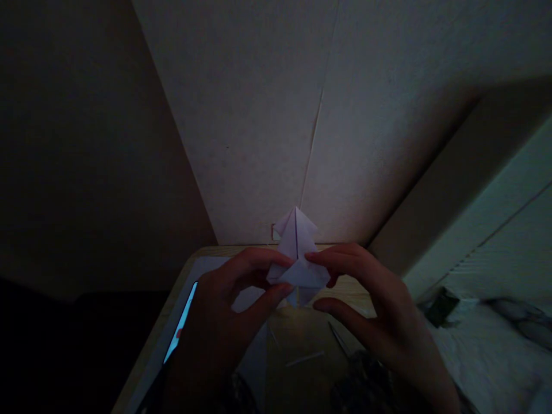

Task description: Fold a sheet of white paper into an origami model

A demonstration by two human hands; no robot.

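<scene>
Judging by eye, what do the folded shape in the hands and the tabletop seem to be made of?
Folded shape: probably paper, pale and matte; thin flaps and crisp creases suggest it.
Tabletop: wood or a wood-look laminate, light brown; faint grain shows, but dim light leaves its finish open.

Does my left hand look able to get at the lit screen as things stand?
Probably yes, though not freely: the lit screen shows right beside your left hand, with nothing visible between. But that hand's fingers are on the folded paper, so it would likely have to let go first.
</scene>
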